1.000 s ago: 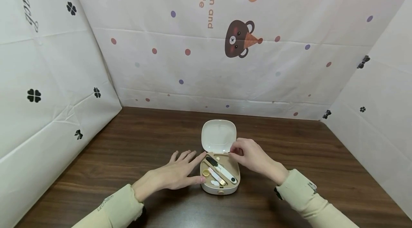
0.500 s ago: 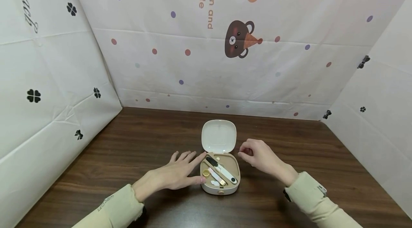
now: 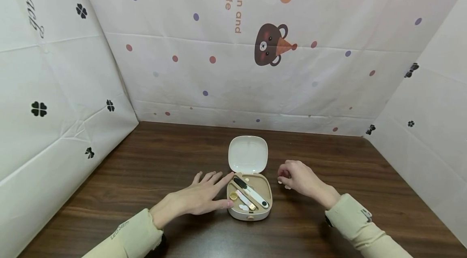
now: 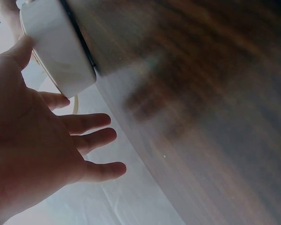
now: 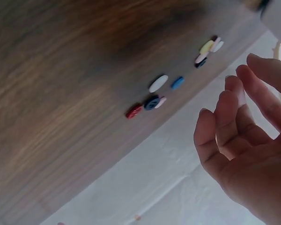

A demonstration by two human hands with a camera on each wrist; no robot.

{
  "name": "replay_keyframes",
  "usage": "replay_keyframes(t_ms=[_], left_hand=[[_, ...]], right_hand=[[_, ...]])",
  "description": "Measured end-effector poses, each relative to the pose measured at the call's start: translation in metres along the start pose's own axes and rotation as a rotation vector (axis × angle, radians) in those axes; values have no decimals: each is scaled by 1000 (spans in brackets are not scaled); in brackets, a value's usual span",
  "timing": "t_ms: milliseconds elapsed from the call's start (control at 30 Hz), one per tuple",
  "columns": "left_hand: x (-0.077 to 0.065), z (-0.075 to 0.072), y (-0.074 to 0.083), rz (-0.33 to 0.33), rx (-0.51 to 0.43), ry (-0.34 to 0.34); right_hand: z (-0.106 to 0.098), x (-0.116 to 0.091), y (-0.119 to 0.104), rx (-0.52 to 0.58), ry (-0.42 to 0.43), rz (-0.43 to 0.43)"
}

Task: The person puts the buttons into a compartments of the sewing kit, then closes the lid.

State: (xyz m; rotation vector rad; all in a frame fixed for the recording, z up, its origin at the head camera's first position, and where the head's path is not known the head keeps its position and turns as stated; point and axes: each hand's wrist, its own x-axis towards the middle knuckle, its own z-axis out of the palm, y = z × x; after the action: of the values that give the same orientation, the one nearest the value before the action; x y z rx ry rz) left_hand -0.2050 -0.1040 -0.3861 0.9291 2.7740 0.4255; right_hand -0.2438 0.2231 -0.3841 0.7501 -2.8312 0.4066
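A small white sewing box (image 3: 251, 216) stands on the table with its lid (image 3: 248, 154) tipped back. Its tan tray holds black-and-white thread snips (image 3: 256, 196), a pale stick with a gold end (image 3: 245, 199), a gold thimble (image 3: 233, 196) and a white cloud-shaped piece (image 3: 243, 207). My left hand (image 3: 195, 198) is spread, its index finger and thumb against the box's left side. To the right of the box, my right hand (image 3: 300, 178) hovers low with loosely curled fingers, nothing visible in it. Beneath it lie several buttons (image 5: 158, 83), among them red, blue, white and yellow ones.
The dark wood table (image 3: 175, 148) ends at a white printed cloth backdrop (image 3: 219, 75) behind and on both sides. The raised lid stands behind the tray, to the left of my right hand.
My right hand has moved right, from the tray's back right corner to over the table, where pale buttons now show beneath it. My left hand and the box have stayed put.
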Motion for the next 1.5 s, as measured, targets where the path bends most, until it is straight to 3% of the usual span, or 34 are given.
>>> replay_keyframes(t_ms=[667, 933, 1500], left_hand=[[0, 0, 1, -2, 6, -1], [0, 0, 1, -2, 10, 3], [-1, -1, 1, -4, 2, 1]], right_hand=[[7, -3, 9, -62, -25, -37], [11, -2, 9, -74, 6, -63], [8, 2, 8, -52, -32, -77]])
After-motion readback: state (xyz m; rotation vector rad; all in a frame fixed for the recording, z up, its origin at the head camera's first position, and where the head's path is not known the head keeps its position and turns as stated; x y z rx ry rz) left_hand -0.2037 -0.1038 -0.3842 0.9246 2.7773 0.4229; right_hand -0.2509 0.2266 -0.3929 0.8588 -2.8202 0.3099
